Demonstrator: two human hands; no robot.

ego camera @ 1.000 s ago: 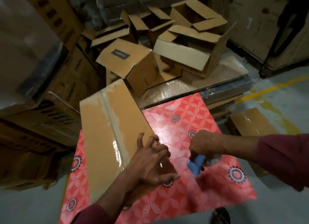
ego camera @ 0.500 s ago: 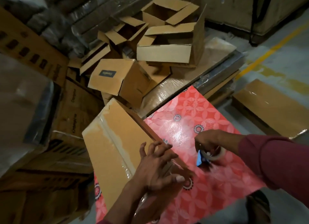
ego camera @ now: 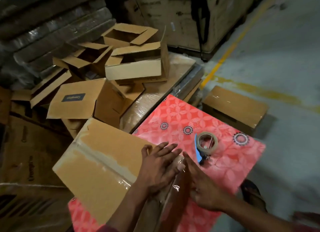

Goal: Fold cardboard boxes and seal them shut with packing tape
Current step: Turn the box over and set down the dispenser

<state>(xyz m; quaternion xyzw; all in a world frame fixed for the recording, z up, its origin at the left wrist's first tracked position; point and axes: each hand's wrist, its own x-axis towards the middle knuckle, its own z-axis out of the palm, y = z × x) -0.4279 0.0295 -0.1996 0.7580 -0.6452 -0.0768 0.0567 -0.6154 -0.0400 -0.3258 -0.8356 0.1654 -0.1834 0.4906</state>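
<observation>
1. I judge the job mid-run. A heap of folded boxes (ego camera: 131, 70) lies well beyond my hands, most with top flaps open; those look folded but not yet closed on top.
2. The desk (ego camera: 216, 120), under a red flowered cover, carries the box in hand at my left hand.
3. Box in hand (ego camera: 97, 155): a glossy strip of tape (ego camera: 103, 164) runs along its top seam and down the near edge. I take this seam as sealed, only pressing down left.
4. Left hand (ego camera: 158, 167): fingers straight and spread, flat on the box's near corner, over the tape end. Grips nothing.
5. Right hand (ego camera: 201, 185): fingers extended, touching the box's side wall just beside the left hand. Also grips nothing.
6. Tape dispenser (ego camera: 206, 145), blue-handled, rests on the desk just beyond my right hand, untouched.
</observation>
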